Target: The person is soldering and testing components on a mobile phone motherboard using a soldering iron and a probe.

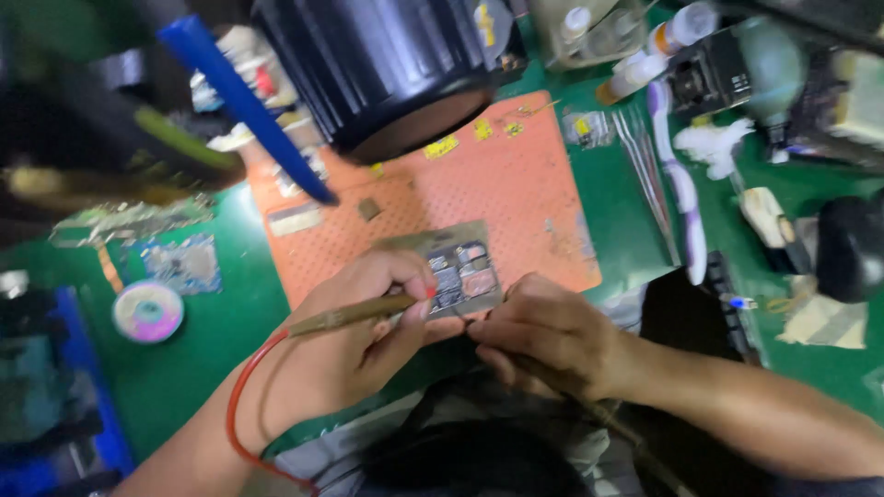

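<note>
My left hand (354,336) grips a slim olive-brown soldering pen (350,316) with a red cord (241,405) looping back along my wrist. Its tip points at a small circuit board (460,270) with metal shields, which lies at the near edge of an orange perforated mat (516,184). My right hand (543,336) is closed beside the board, pinching a thin tool whose tip reaches the board's near edge. A dark handle runs back under that wrist.
A large black microscope body (387,64) hangs over the mat's far side, a blue rod (244,101) beside it. Tweezers (645,170), a white-and-purple tool (681,184), bottles (635,69), a solder-wick spool (147,311) and spare boards (180,262) lie on the green bench (212,350).
</note>
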